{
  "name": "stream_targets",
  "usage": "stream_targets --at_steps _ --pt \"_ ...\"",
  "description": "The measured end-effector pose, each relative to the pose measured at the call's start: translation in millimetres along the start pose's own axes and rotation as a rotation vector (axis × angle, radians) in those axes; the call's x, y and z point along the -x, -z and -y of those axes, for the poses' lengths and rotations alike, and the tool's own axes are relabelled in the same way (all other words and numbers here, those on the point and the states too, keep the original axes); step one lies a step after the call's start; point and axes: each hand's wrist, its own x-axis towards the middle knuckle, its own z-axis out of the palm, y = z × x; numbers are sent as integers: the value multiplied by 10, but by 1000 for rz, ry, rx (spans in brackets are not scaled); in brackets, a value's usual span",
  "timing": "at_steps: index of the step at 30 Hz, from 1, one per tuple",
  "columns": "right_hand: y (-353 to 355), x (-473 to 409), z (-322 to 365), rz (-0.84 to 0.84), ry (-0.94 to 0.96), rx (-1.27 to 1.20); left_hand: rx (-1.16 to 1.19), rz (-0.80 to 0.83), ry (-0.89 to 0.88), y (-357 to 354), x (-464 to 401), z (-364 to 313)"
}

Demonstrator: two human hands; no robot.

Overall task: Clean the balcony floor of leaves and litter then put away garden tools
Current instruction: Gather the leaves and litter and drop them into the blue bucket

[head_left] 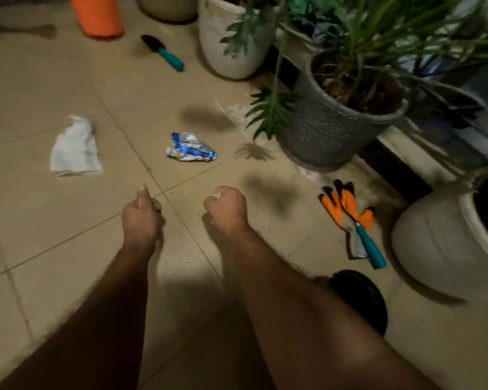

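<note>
Farthest left on the beige tiled balcony floor (54,80) lies a crumpled white sheet of paper (75,149), flat and loose, the sort of litter the task wants gathered, and behind it at the top stands an orange plastic pot (97,14). The left hand (141,213) is stretched forward low over the tiles with its fingers curled into a fist and the thumb up; it seems to hold nothing, though the palm side is hidden. Beyond it, a small black trowel with a teal handle (164,53) lies well apart near a white ribbed ceramic pot (228,43), probably left where planting was last done. Between the two hands and further out rests a crinkled blue and silver snack wrapper (190,147), untouched. The right hand (226,208) is also balled up, and a pale scrap shows at its knuckles; whether that is litter pinched in the fingers I cannot tell. To its right sits a grey woven-textured planter (333,128) with long green leaves hanging over the floor, then a pair of orange and black work gloves (343,202) with a teal-handled hand rake (371,247) laid across them, just beside a large white round pot (434,246). The light is dim and warm, shadows fall forward, and the floor shows pale dusty patches by the pots.
</note>
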Motion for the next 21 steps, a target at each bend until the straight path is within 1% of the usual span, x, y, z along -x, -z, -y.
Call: stream_targets --at_steps 5,9,11,14,18,20,21 --pt "357 -116 -393 -104 -84 -40 -13 204 22 -386 58 53" --pt "570 -169 -662 -188 -88 -93 -43 264 -14 -597 178 15" --pt "607 -229 -687 -172 -74 -55 -84 258 -42 -614 177 -26" --pt "654 -330 -673 -127 -54 64 -144 194 -64 -539 82 -93" --pt "665 -465 -554 -90 -18 197 -202 105 -81 -227 -65 -116" --pt "568 -568 -439 -88 44 304 -204 81 -102 -58 -111 -96" --pt "504 -622 -381 -73 71 309 -207 72 -109 16 -118 -97"
